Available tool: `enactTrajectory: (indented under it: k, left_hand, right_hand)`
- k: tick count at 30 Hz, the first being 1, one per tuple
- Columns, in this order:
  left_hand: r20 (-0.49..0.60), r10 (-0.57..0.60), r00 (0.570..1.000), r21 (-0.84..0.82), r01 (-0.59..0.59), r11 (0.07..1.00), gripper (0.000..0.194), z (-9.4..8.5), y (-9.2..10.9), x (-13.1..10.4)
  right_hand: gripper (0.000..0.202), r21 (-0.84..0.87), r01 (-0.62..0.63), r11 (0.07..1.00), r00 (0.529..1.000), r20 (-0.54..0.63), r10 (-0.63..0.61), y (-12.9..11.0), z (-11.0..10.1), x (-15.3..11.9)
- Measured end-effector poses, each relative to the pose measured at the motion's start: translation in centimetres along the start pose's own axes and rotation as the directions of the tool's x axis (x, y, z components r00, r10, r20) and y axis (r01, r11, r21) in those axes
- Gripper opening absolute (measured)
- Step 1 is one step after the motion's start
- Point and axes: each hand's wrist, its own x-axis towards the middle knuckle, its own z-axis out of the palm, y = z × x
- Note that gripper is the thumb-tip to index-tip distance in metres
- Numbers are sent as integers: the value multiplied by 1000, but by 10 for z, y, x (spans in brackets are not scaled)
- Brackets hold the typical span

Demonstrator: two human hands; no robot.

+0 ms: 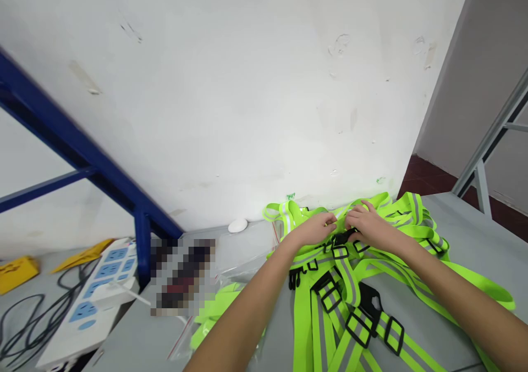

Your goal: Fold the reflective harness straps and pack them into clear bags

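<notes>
Okay, both hands are in the pile of neon yellow-green straps (pixel 303 317), far side of the grey table (pixel 276 320), up against the white wall (pixel 247 114). Straps carry a grey stripe and spill toward the camera and out to the right.

Left hand (pixel 318 229): over the top of the pile, fingers bent inward just left of a black buckle (pixel 341 238). Can't tell if it's pinching webbing or only resting on it. Right hand (pixel 369 229): just right of the same buckle, fingers curled, thumb side down at the black plastic. Grip not readable either (fingertips partly lost in the straps). Hands are apart, buckle roughly between them.

Nearer the camera: a pronged black clip (pixel 295 278) at the left edge of the pile, a bigger black fitting (pixel 371 303) and rectangular slider (pixel 358 329) on the straps, more sliders around.

Left of the pile: clear plastic bag (pixel 181 336) with more green webbing (pixel 223 303) in it, a white oval piece (pixel 238 226) by the wall, a pixelated patch. Beyond the blue metal frame (pixel 94 168): white power strip (pixel 93 276) with blue socket faces, dark cable (pixel 31 328), yellow item (pixel 17 273).
</notes>
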Motion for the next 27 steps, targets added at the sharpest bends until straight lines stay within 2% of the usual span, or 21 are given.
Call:
enactTrajectory:
  k: [5, 9, 11, 13, 16, 18, 20, 23, 25, 27]
  left_hand:
    - [74, 10, 997, -57, -5, 998, 26, -10, 23, -14]
    - [154, -26, 988, -83, 40, 996, 37, -14, 35, -25]
    - [174, -31, 984, -80, 45, 996, 42, -12, 35, -26]
    - [151, -30, 988, -96, 45, 994, 38, -10, 32, -26]
    - [116, -91, 989, -233, 116, 966, 34, -10, 23, -29]
    - [105, -159, 982, -400, 188, 897, 38, -12, 16, -36]
    - [86, -213, 973, -566, 224, 794, 38, -15, 12, -45]
    - [43, -296, 954, -712, 237, 661, 35, -19, 9, -61]
    - [52, -367, 929, -799, 259, 542, 42, -21, 9, -69]
    - [106, -377, 920, -872, 268, 410, 48, -23, 11, -75]
  right_hand:
    - [6, 59, 35, 998, 999, -34, -33, -4, -15, 3]
    - [10, 189, -4, 982, 999, 48, -5, -6, -23, 9]
    - [13, 198, -21, 980, 998, 68, 7, -8, -24, 13]
    - [12, 171, 4, 985, 1000, 7, -6, -11, -23, 15]
    - [13, 143, -2, 990, 980, -195, 30, -14, -18, 10]
    - [19, 168, -79, 983, 948, -294, 127, -15, -13, -1]
    - [28, 237, -186, 954, 920, -300, 253, -14, -7, -18]
    - [51, 371, -361, 856, 885, -153, 440, -9, 3, -43]
    - [69, 419, -422, 804, 879, -30, 477, -6, 7, -51]
    - [80, 462, -437, 772, 885, 68, 460, -4, 7, -51]
